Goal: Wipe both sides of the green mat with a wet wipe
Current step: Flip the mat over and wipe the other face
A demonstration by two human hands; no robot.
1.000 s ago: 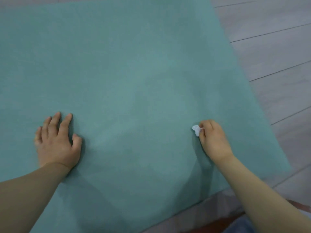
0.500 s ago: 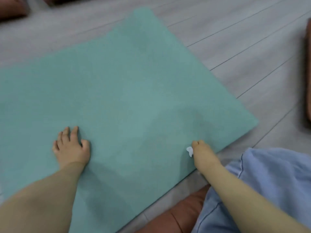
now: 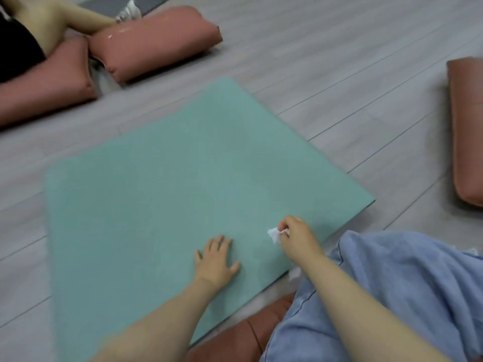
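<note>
Nearest the camera: light blue cloth (image 3: 407, 291) over the person's lap at lower right, a brown cushion (image 3: 243, 338) showing beneath it at the bottom edge. Both bare forearms reach forward from there onto the green mat (image 3: 162, 194), which lies flat on the grey plank floor (image 3: 339, 74), turned at an angle so one corner points away and another to the right. Left hand (image 3: 217, 259) rests palm down on the mat near its close edge, fingers straight and slightly spread, holding nothing. Right hand (image 3: 295, 235) just beside it to the right, fingers curled, pinching a small crumpled white wet wipe (image 3: 274, 234) at the fingertips; whether the wipe touches the mat surface I cannot tell. A scrap of white shows at the mat's near edge by the right forearm, too small to identify. Farther out, right edge: a pinkish-brown cushion (image 3: 467, 131) on the floor, well apart from the mat. Far left: two more pink cushions (image 3: 146, 40), with another person's arm (image 3: 78, 19) resting by them.
</note>
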